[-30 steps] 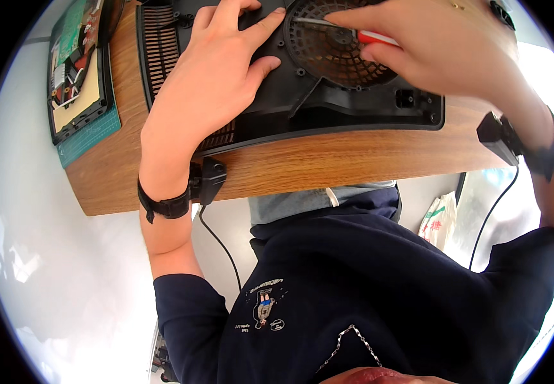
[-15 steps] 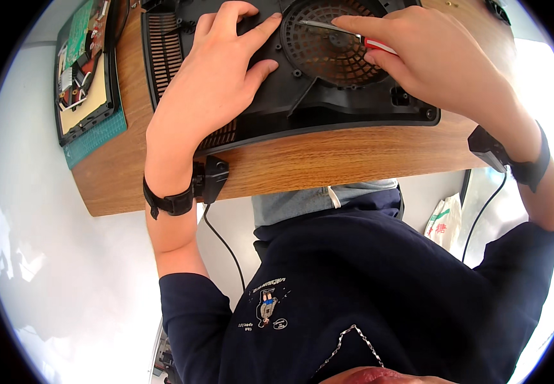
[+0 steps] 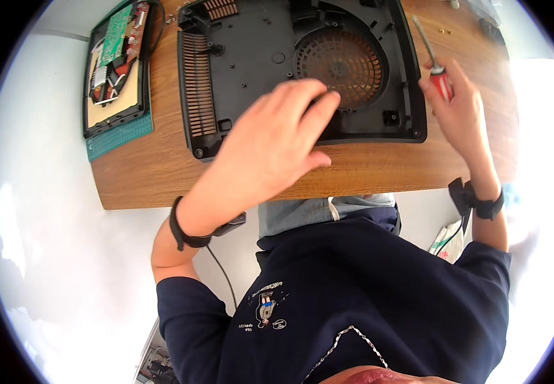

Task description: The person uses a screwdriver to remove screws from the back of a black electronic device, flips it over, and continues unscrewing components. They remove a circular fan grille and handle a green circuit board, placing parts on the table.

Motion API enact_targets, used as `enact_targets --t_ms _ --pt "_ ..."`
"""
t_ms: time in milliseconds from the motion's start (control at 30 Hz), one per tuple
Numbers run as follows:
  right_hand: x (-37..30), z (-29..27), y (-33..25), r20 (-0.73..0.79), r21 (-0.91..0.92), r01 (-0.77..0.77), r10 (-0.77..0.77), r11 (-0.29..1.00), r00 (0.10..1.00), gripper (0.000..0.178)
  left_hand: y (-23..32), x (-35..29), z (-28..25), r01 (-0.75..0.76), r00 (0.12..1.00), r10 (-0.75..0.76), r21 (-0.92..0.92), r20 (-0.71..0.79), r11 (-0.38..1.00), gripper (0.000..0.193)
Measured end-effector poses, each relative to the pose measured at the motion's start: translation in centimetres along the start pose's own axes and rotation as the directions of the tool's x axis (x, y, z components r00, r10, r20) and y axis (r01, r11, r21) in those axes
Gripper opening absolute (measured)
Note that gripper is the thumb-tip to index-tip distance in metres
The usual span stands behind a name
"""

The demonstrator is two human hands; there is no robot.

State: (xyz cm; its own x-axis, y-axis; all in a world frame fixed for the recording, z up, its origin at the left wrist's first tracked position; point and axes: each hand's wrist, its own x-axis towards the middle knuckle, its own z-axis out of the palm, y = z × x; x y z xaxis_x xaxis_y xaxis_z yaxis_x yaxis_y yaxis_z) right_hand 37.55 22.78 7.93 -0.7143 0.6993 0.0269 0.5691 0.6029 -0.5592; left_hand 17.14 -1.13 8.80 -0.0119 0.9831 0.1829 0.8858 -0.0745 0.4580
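Note:
A black plastic housing (image 3: 251, 57) with a round vent grille (image 3: 354, 67) and slotted side vents lies on the wooden table. Over its near edge hovers my left hand (image 3: 274, 137), fingers loosely bent and thumb apart, with nothing visible in it. Beyond the housing's right side, my right hand (image 3: 459, 112) is closed round the red handle of a screwdriver (image 3: 441, 83). The metal shaft points up and away, free of the housing.
At the far left, a second black casing part (image 3: 91, 109) with a green circuit board (image 3: 114, 38) and wiring rests on a teal cutting mat (image 3: 120, 139). Small brass-coloured pieces (image 3: 445, 31) lie at the far right of the wooden table (image 3: 354, 169). Cables trail from both wrist straps.
My right hand has carried the screwdriver from above the grille to the right of the housing. My left hand has come off the housing toward its near edge. The housing sits differently in view.

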Motion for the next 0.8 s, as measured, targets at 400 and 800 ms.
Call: enact_targets --t_ms 400,800 --pt "-3.2 0.4 1.1 -0.106 0.203 0.373 -0.358 0.905 0.928 0.051 -0.6 -0.8 1.4 -0.051 0.996 0.083 0.495 -0.043 0.868 0.076" --pt "1.5 -1.3 0.0 -0.371 0.358 0.515 -0.387 0.779 0.844 0.054 1.6 3.3 -12.6 -0.033 0.995 0.063 0.354 -0.074 0.935 0.066"
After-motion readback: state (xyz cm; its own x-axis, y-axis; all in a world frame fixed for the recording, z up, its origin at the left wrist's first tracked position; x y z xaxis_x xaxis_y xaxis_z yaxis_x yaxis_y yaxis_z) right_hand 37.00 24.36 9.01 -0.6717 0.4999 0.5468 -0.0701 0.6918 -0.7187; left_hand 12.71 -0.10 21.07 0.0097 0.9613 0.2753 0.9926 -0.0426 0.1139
